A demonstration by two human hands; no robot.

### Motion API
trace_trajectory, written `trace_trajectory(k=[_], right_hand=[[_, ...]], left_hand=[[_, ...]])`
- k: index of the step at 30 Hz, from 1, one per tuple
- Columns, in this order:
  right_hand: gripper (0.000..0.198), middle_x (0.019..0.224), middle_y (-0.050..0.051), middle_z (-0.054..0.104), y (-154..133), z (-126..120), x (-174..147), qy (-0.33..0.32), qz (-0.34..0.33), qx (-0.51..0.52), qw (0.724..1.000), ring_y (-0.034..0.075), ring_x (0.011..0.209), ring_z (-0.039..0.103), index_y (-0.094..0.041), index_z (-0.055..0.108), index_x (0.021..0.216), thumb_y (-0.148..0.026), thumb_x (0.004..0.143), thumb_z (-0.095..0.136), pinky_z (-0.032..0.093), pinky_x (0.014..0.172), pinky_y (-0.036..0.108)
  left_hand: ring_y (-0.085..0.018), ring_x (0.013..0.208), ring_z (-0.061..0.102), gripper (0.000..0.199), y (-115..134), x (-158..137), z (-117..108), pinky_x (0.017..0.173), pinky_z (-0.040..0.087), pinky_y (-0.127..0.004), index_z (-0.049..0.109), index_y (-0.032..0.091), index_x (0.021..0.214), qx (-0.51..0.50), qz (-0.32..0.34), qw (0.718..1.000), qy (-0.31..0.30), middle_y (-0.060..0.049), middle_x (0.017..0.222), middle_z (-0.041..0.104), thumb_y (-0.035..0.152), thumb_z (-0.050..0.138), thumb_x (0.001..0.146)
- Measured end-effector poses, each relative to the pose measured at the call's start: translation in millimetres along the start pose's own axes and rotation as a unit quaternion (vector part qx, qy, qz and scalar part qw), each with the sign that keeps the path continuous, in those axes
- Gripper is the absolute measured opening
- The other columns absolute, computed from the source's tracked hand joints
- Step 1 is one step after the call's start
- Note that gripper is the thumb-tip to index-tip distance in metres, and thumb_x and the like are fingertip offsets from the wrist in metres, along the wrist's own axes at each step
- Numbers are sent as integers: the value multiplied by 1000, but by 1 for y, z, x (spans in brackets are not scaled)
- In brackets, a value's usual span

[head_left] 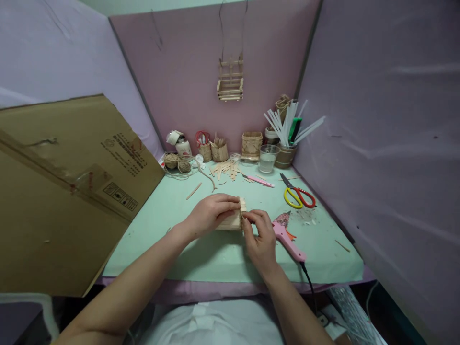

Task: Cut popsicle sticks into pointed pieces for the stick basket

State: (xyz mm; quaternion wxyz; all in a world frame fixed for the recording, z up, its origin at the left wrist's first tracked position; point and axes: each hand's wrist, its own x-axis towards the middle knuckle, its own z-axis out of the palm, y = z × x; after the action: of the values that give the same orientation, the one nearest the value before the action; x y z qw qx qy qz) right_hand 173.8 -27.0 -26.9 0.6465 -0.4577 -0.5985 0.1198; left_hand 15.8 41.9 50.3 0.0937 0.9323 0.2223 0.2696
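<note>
A small piece built of pale craft sticks [230,222] rests on the green tabletop in front of me, partly covered by my hands. My left hand [215,211] lies over its top and left side, fingers closed on it and holding it steady. At its right edge, my right hand [260,235] pinches thumb and forefinger together on what looks like thin brown twine [242,218] running along that edge. The fingertips hide most of the strand. Just right of my right hand lies a pink hot glue gun [290,243], its nozzle end pointing away from me.
Scissors [297,192] with red and yellow handles and a pink craft knife [259,181] lie behind. Loose sticks [226,167], twine balls [171,161], a cup of clear liquid [267,159] and glue sticks [287,125] line the back. A cardboard sheet [72,191] leans at left.
</note>
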Motion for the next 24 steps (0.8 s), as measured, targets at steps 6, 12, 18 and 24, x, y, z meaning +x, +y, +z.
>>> trace_trajectory(k=[6, 12, 18, 24], right_hand=[[12, 96, 6, 56, -2, -1, 1, -15, -1, 0, 1000, 20, 89, 56, -23, 59, 97, -18, 89, 51, 48, 76, 36], [10, 92, 4, 55, -4, -1, 2, -25, -6, 4, 1000, 18, 82, 54, -23, 56, 93, -16, 87, 53, 46, 73, 34], [12, 91, 4, 55, -4, -2, 2, -32, -11, 1, 999, 19, 82, 53, -23, 56, 94, -16, 85, 55, 45, 75, 35], [14, 96, 6, 53, -3, 0, 2, -29, -8, 0, 1000, 20, 87, 54, -23, 56, 97, -17, 84, 56, 48, 74, 35]], left_hand=[[-20, 105, 62, 29, 1, 0, 0, 89, 48, -35, 67, 24, 112, -7, -5, 1000, 1, -10, 114, 67, 23, 45, 93], [-19, 104, 62, 28, 1, -1, 0, 88, 48, -35, 67, 22, 107, -21, 8, 1000, 9, -11, 110, 68, 22, 43, 93], [-19, 108, 60, 25, 2, -2, 0, 91, 46, -34, 65, 21, 107, -14, 4, 1000, 1, -10, 117, 66, 19, 44, 92], [-19, 108, 59, 25, -3, 3, -2, 93, 44, -36, 63, 20, 106, -32, -8, 999, -20, -10, 118, 66, 16, 43, 91]])
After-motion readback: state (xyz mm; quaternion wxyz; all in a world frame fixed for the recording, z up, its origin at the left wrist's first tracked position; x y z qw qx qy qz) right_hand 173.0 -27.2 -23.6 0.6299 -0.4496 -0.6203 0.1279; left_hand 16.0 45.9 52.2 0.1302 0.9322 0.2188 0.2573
